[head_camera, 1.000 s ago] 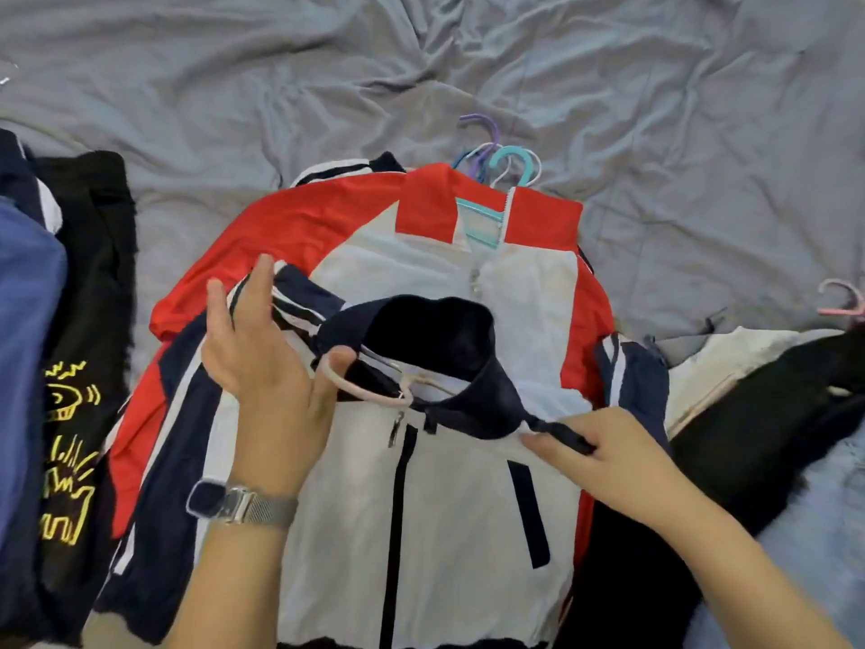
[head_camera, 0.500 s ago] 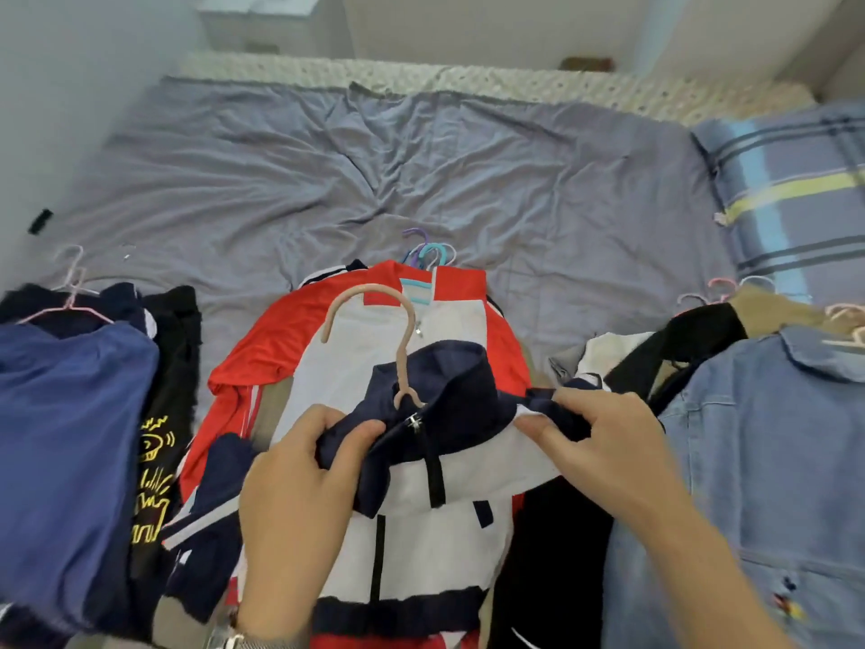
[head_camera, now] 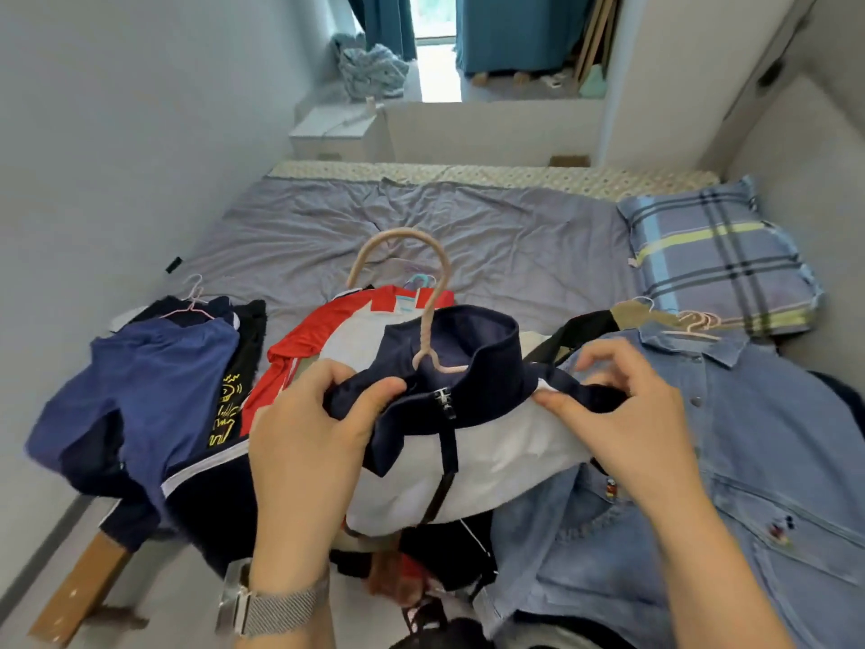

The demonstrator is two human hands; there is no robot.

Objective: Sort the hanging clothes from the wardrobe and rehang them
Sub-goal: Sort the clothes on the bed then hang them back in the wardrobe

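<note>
Bedding of grey cloth covers the bed (head_camera: pixel 468 227), which fills the room from the left wall to the right wall, and its far half lies free of clothes up to the patterned mattress edge. A plaid pillow (head_camera: pixel 716 255) sits at the right far corner, close to the wall. On the right near side a denim shirt (head_camera: pixel 749 461) spreads wide and hangs over the near edge of the bed. On the left a blue garment (head_camera: pixel 140 386) lies on a thin pink hanger (head_camera: pixel 189 304), partly over a black shirt with yellow print (head_camera: pixel 234 395), and this pile reaches to the left near corner, where the wooden bed frame (head_camera: pixel 79 592) shows below. Between the piles lies a red and white jacket (head_camera: pixel 327 330), with a strip of bare sheet on each side of it. Above it the person holds up a navy and white jacket (head_camera: pixel 468 442) on a beige hanger (head_camera: pixel 407 283), whose hook stands upright out of the collar. The left hand (head_camera: pixel 309 442) grips the left side of the collar, with the thumb curled over the navy cloth. The right hand (head_camera: pixel 627 414) pinches the right shoulder seam between the thumb and fingers. A metal mesh watch (head_camera: pixel 276 606) is on the left wrist.
</note>
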